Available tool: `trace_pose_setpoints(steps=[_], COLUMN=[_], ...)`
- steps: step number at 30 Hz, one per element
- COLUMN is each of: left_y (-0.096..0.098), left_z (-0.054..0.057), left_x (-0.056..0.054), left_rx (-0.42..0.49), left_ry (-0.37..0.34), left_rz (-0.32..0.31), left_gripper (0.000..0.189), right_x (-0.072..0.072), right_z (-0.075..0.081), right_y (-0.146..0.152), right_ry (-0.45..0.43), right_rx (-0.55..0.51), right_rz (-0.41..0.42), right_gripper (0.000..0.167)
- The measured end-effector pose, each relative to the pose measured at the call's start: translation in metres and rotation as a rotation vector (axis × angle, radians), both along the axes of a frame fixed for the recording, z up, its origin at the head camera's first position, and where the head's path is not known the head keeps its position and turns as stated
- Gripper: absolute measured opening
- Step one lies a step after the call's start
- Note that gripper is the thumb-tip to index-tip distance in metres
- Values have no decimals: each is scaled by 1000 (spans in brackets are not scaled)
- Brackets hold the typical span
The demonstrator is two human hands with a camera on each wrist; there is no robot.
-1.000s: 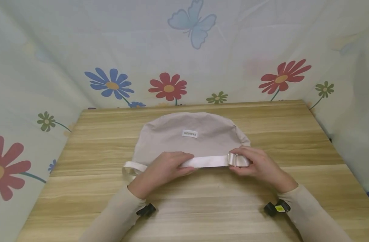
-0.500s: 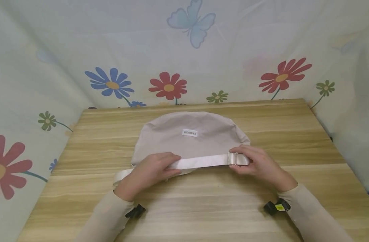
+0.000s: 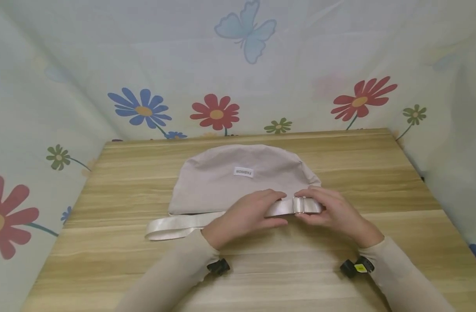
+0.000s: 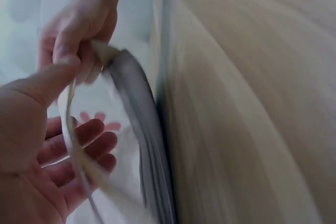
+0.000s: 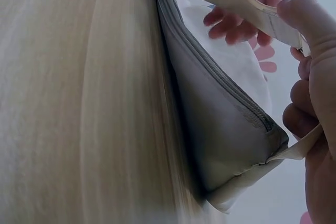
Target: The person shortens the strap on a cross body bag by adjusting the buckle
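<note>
A pale pinkish half-moon bag (image 3: 210, 186) with a white label (image 3: 243, 172) lies on the table; the right wrist view shows its zipper (image 5: 226, 80). Along the bag's near side runs a satiny off-white strap (image 3: 282, 208), looping out at the left. My right hand (image 3: 339, 216) pinches the strap at its metal slide buckle (image 3: 298, 205). Close by on the left is my left hand (image 3: 251, 216), its thumb and fingers apart on either side of the strap. In the left wrist view, the strap (image 4: 68, 114) passes between that hand's thumb and loosely bent fingers.
The wood-grain table (image 3: 105, 186) extends around the bag. Behind it hangs a pale curtain (image 3: 175, 52) printed with flowers and a butterfly, which also closes off both sides. A dark wrist camera (image 3: 218, 266) sits on each sleeve.
My left hand first slid left along the strap, then came back right, near the buckle, with its fingers parted. More strap loop now shows at the left. My right hand stayed in place.
</note>
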State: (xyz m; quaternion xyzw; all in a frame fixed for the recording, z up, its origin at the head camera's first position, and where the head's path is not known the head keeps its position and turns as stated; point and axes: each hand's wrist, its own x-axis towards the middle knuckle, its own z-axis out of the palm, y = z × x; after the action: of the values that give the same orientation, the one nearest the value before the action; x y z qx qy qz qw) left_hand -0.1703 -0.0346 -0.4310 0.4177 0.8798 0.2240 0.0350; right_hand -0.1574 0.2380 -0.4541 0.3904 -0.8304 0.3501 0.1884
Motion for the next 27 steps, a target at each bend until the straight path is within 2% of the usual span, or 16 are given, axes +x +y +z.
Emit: trace_pose_setpoints(steps=[5, 12, 15, 18, 21, 27], left_y=[13, 14, 13, 10, 4, -16], left_z=[-2, 0, -1, -3, -6, -9], left_x=[1, 3, 2, 1, -1, -3], left_rx=[18, 6, 10, 13, 1, 39], left_ry=[43, 162, 188, 183, 163, 44], left_rz=[16, -27, -39, -41, -29, 51], left_gripper=[37, 35, 34, 32, 29, 28], right_x=[1, 5, 5, 5, 5, 8], right_z=[3, 13, 14, 14, 14, 20], right_y=[-1, -3, -6, -9, -9, -1], right_ry=[-15, -10, 3, 7, -8, -69], right_rx=[33, 212, 247, 237, 227, 236], right_rz=[10, -9, 13, 13, -15, -46], right_gripper=[49, 58, 52, 46, 48, 52])
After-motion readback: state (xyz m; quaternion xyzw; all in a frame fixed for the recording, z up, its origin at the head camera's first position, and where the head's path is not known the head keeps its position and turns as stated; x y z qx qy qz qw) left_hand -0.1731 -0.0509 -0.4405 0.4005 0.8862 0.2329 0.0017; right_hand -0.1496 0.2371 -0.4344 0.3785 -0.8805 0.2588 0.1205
